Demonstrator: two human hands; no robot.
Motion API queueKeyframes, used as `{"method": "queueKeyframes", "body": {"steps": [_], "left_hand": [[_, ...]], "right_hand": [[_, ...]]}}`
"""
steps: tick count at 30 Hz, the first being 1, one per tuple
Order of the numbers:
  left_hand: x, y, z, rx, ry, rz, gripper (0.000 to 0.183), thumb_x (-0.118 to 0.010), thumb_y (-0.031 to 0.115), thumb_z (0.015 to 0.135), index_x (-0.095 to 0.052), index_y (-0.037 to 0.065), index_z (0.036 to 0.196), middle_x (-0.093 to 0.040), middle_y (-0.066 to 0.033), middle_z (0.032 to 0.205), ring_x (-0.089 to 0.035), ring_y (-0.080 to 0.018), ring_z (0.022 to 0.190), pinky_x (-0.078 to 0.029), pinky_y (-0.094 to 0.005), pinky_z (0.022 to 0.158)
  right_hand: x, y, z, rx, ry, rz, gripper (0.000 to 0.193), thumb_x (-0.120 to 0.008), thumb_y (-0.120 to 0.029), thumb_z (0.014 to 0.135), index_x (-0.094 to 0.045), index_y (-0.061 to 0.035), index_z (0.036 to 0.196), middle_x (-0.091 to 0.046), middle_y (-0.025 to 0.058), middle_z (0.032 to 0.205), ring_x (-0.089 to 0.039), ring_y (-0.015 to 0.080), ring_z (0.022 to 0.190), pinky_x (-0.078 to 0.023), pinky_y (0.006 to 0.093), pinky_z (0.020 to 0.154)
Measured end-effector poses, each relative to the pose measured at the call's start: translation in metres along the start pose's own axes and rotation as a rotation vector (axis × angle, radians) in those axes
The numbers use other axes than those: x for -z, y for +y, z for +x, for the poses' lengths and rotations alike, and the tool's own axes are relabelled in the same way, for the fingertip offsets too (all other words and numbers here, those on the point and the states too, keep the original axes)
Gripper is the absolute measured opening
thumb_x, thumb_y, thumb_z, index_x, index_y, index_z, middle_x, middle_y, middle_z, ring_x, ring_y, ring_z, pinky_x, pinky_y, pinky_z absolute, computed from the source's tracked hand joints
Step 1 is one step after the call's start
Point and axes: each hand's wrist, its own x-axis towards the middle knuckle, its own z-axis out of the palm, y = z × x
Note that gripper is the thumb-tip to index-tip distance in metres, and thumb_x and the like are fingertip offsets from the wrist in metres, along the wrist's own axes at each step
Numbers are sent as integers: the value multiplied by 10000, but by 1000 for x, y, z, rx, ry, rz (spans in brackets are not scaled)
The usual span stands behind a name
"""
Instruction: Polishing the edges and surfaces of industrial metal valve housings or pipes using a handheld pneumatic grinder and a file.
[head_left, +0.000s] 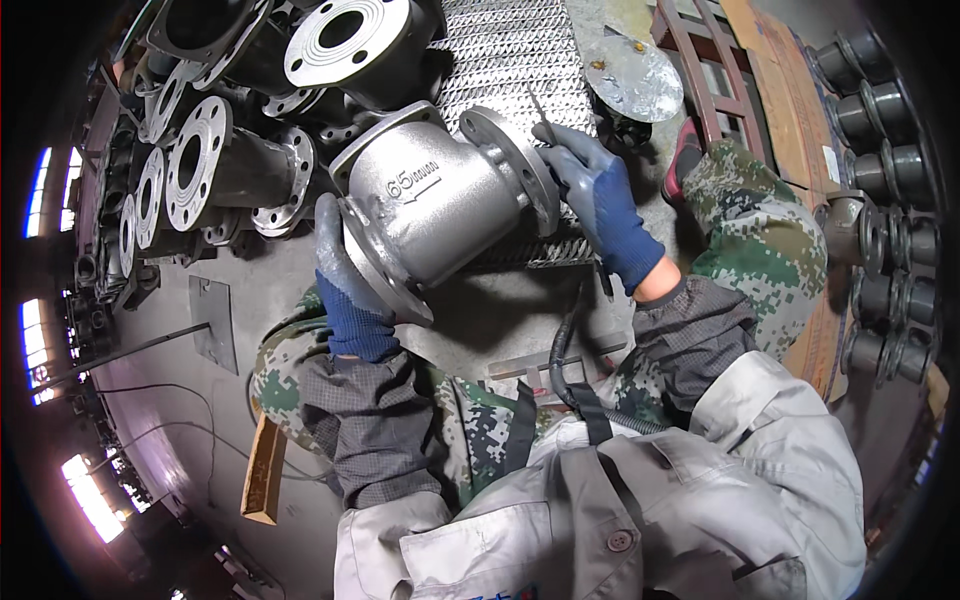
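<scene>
Item: one silver-grey cast-metal body with round bolt-holed flanges [455, 225], a raised arrow on its side — located toward eleven o'clock of the view, tilted. Its eight o'clock flange is gripped by the left hand in a grey-coated blue knit glove [352, 300]. At its three o'clock side, a thin dark pointed tool [537, 105] is pinched in the right hand, likewise gloved [605, 205]; whether the flange is touched by that hand cannot be told.

Surroundings: silver ridged metal mesh [510, 60], twelve o'clock; grey flanged pipe fittings [250, 170], ten o'clock; round grey metal plate [640, 80], one o'clock.
</scene>
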Motion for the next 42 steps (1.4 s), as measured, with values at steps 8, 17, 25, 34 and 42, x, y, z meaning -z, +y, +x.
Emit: {"method": "queueKeyframes", "body": {"steps": [8,17,25,34,42], "left_hand": [[52,-33,33,-282,-411,326,746,-597,579,874,-427,59,1381,-504,-141,1351,-500,-288,1229,-396,-450,1060],[71,-27,11,-282,-215,618,459,-525,337,1005,-502,3,1320,-586,-108,1232,-579,-186,1097,-490,-295,916],[72,-35,-71,-192,-20,1265,262,-604,200,941,-662,-22,1068,-684,-69,879,-636,-156,828,-493,-268,742],[70,-60,-94,309,89,651,691,-478,548,972,-656,-110,859,-698,-187,784,-692,-231,661,-563,-316,602],[18,-71,-118,276,-269,189,563,-418,489,1014,-558,-25,1198,-653,-136,1047,-661,-221,844,-543,-292,724]], "right_hand": [[36,-19,-65,44,15,-138,234,-560,-64,938,-653,-11,1145,-692,71,958,-676,138,877,-535,271,761],[2,78,-116,-88,-838,-567,376,-551,-402,916,-701,-75,1027,-693,187,943,-665,386,854,-533,432,772],[-21,156,-129,-480,-1195,-938,510,-483,-455,886,-711,-14,1006,-677,233,1038,-649,395,997,-500,451,891],[-8,39,-82,-542,-1169,-492,336,-647,-363,881,-733,-77,1034,-727,69,824,-680,155,694,-516,290,637],[35,-82,-88,-498,-1187,213,389,-632,-129,907,-602,-55,1287,-661,26,1117,-648,95,824,-510,244,723]]}}
